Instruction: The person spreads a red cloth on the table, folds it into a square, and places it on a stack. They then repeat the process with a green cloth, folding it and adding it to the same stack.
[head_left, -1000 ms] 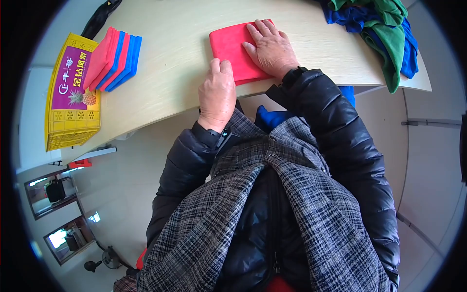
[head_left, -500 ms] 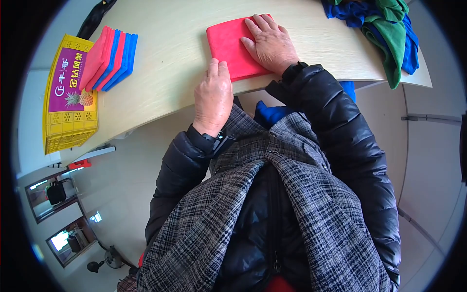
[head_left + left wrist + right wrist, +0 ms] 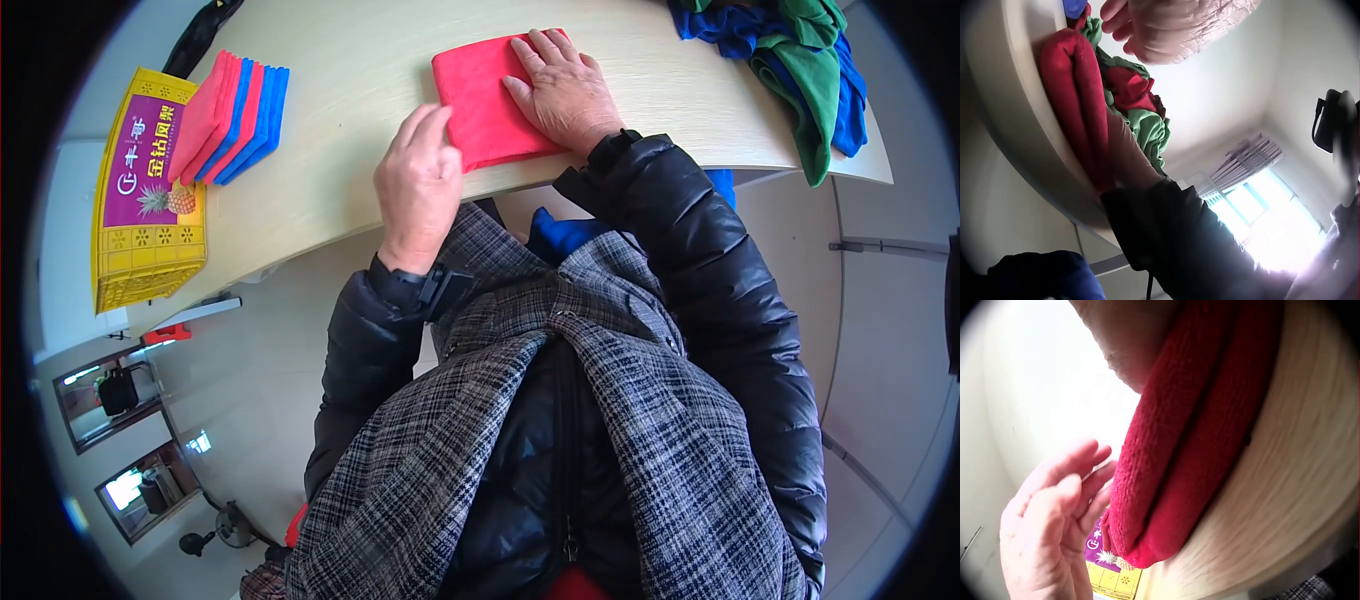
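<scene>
The table (image 3: 350,60) bears the folded red cloth (image 3: 485,95); only the left wrist view catches a window (image 3: 1257,209). The yellow box (image 3: 150,245), contents hidden, adjoins stacked cloths (image 3: 240,120). The right hand (image 3: 572,100) lies flat on the red cloth; the left hand (image 3: 420,185), loosely bent beside it, grasps nothing.

Place: an indoor room, home or small workroom; the views do not settle which
Work surface: a pale wood-grain table (image 3: 345,120) with a curved edge
Cloth on it: a stack of folded red and blue cloths (image 3: 235,125) and a loose pile of green and blue cloths (image 3: 815,85)
Packaging: a yellow and purple pineapple carton (image 3: 150,190)
Daylight: a bright window (image 3: 1263,219) beside a gathered curtain (image 3: 1250,156)
Floor: pale and glossy (image 3: 270,370)
Wall: plain and light (image 3: 1222,94)
Far side: two dark-framed rectangles (image 3: 112,396), their nature unclear
</scene>
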A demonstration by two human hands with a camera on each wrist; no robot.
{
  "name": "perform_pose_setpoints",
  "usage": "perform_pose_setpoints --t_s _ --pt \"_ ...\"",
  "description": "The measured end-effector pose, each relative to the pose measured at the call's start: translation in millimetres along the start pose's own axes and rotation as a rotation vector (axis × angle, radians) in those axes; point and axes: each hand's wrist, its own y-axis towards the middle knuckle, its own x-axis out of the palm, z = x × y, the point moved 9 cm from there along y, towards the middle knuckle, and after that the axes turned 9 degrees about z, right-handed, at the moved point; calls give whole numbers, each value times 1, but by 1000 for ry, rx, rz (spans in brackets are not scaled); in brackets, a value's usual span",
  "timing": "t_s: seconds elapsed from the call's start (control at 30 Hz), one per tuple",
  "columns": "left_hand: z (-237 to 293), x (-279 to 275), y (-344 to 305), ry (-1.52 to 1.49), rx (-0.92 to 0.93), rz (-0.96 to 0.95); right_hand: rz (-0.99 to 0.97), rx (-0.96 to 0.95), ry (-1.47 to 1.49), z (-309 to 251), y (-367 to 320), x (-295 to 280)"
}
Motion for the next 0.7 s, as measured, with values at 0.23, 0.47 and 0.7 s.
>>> perform_pose_setpoints --t_s 0.23,0.47,0.7 --pt "26 72 2 138 373 -129 3 -1 4 0 0 -2" --pt "16 66 -4 132 302 -193 10 17 194 -8 5 -27" --pt "15 45 -1 144 318 -108 -22 -108 102 -10 6 -5"
